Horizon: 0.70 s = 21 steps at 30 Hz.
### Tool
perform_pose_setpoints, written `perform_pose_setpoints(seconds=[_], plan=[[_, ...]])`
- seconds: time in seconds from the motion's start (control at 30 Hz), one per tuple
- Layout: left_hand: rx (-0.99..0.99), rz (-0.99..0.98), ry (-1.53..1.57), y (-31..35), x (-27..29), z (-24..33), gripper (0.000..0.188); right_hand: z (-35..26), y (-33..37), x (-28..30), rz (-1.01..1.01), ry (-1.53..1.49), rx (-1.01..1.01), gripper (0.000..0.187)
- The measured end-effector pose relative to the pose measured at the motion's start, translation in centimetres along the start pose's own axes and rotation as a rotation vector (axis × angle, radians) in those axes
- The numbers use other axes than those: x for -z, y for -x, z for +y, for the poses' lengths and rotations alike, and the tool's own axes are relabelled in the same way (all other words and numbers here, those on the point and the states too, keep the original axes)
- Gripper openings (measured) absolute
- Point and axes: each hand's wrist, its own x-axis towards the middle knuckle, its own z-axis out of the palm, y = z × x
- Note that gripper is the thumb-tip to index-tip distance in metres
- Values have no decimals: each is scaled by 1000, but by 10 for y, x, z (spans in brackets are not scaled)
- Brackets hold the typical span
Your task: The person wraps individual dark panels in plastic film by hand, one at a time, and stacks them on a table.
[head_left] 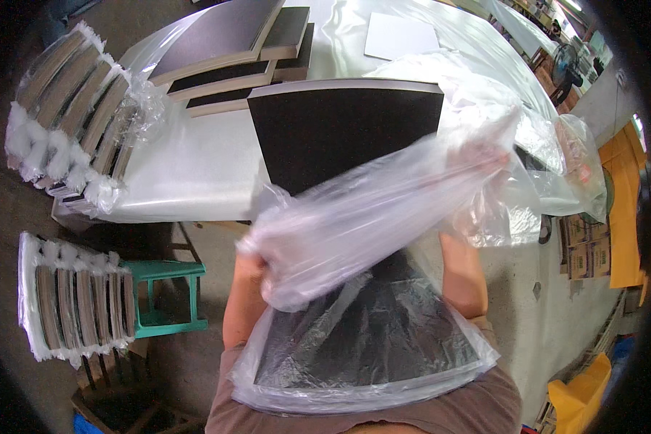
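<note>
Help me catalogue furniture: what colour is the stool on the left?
The stool is green, shown in the head view.

I count two sets of fingers, my left fingers (253,249) and my right fingers (487,157), with one bag (362,217) between them, on the near side of the tabletop (202,159). I count one black book (347,130) at the tabletop's front, one wrapped book (369,333) nearer me than it, and at least five in the pile (213,40) at its back left. One panel (401,36) lies toward its back. I see two bundles: the upper bundle (66,101) at its left end, the lower bundle (83,304) below that. One stool (170,272) stands under its left side, one fan (565,64) beyond its right.
</note>
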Motion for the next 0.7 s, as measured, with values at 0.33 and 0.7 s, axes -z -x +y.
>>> perform_pose_setpoints(seconds=[0.33, 0.7], plan=[[-108, -427, -452, -45, 43, 86, 57, -21, 8, 21, 575, -148, 114, 83], [-1182, 149, -1563, -81, -24, 53, 69, -25, -41, 45, 1133, 1380, 54, 79]])
